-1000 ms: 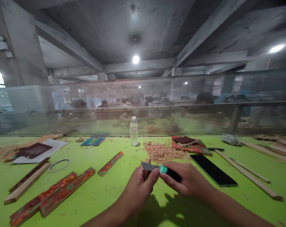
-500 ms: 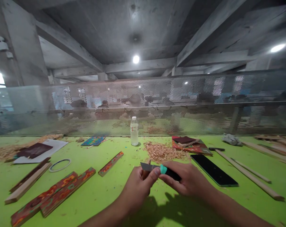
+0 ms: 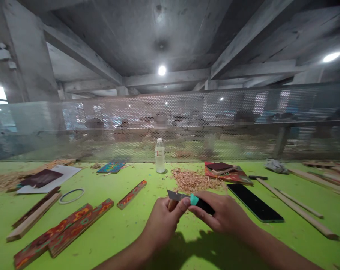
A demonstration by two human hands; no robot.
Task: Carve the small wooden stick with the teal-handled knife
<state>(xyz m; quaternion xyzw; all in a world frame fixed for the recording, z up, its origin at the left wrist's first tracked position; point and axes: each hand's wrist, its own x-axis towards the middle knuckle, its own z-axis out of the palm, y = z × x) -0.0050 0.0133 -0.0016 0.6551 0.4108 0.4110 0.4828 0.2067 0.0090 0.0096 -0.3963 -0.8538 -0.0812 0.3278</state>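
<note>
Bright-green table (image 3: pixel 127 227) with curled tan wood shavings (image 3: pixel 196 182), perforated grey metal screen (image 3: pixel 184 144) behind, grey concrete ceiling (image 3: pixel 181 30) above. Left hand (image 3: pixel 163 219): grip closed on brown wooden piece (image 3: pixel 172 204). Right hand (image 3: pixel 227 212): closed round black-and-teal knife (image 3: pixel 205 206).

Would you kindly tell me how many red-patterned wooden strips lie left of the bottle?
3: a short strip nearest the bottle, and at lower left two longer, overlapping ones, a left strip and a right strip. Others could be hidden.
</note>
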